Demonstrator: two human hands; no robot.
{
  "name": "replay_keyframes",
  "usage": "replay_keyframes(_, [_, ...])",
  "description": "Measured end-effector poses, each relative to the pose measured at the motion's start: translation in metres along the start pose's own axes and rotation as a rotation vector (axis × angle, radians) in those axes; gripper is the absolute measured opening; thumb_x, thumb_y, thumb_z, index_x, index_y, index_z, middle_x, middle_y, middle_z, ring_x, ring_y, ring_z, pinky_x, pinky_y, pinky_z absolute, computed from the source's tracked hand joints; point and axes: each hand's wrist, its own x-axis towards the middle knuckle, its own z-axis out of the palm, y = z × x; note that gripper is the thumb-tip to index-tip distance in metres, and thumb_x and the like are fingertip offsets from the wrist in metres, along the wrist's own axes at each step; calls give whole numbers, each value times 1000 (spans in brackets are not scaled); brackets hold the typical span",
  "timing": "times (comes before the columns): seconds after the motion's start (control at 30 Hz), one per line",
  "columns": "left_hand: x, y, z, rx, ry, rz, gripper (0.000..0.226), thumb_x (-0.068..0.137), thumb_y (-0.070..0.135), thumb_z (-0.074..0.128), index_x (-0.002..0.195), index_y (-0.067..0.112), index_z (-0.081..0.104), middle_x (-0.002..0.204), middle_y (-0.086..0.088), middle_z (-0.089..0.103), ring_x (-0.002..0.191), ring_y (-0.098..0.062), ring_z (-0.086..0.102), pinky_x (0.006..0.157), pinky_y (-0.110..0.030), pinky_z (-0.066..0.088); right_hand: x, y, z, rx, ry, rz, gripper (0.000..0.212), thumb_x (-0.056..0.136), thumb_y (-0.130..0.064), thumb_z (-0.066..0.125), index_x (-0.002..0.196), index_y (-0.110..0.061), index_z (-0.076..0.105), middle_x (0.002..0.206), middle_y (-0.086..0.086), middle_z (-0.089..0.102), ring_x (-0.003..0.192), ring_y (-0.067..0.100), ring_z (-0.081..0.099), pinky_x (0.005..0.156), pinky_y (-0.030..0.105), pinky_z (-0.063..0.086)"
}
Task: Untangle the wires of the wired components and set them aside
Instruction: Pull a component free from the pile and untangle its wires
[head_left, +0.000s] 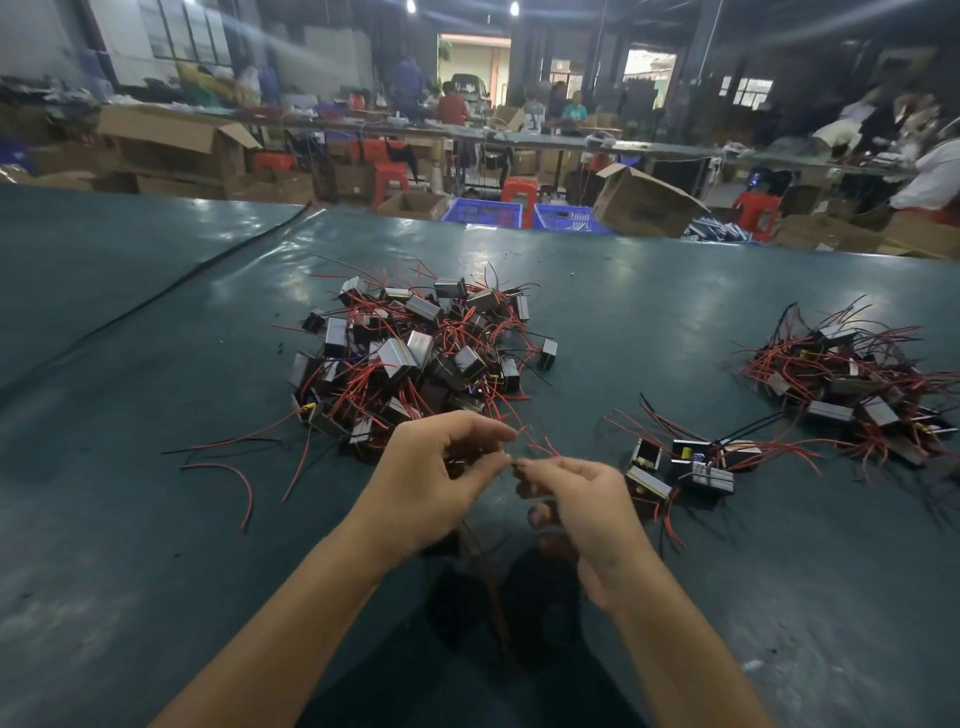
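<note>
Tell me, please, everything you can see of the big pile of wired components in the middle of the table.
The pile is a heap of small boxy components, grey metal-looking shells on dark bodies, lying at all angles on the dark green table. Thin red and black wires run from them, crossed through the heap, loose ends fanning out all round. Its near edge lies behind the left hand; whether the wires pinched there come from it cannot be told.
</note>
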Motion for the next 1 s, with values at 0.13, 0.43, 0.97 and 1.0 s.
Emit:
replay_keyframes(0.13, [-2, -1, 3, 132, 16, 226, 21, 81, 4, 75, 100, 14, 73, 88, 1, 70, 83, -7, 65, 73, -19, 52, -4, -10, -6, 439, -280, 481, 10, 66, -19, 66, 64, -12, 59, 58, -5, 49, 35, 2, 37, 29, 13, 30])
replay_keyframes(0.43, [2, 4, 0, -306, 104, -131, 22, 79, 6, 76, 93, 22, 73, 86, 7, 76, 81, -8, 72, 73, -15, 54, -1, 12, 4, -273, 96, -707, 6, 89, -18, 69, 86, -23, 70, 75, -7, 69, 60, 15, 66, 52, 30, 55])
replay_keyframes(0.97, [-1, 5, -1, -104, 19, -21, 19, 79, 2, 76, 96, 12, 75, 83, 3, 74, 80, -5, 69, 75, -14, 51, -9, -5, 2, 169, -224, 151, 35, 94, -22, 56, 59, -17, 60, 58, 0, 57, 41, 11, 51, 35, 21, 39])
replay_keyframes(1.0, [0, 5, -2, -159, 21, -74, 19, 79, 3, 76, 95, 13, 75, 82, 1, 75, 79, -7, 70, 74, -15, 52, -8, -1, 4, 20, -170, -70, 36, 96, -22, 57, 60, -17, 61, 61, 4, 60, 45, 13, 55, 38, 26, 44])
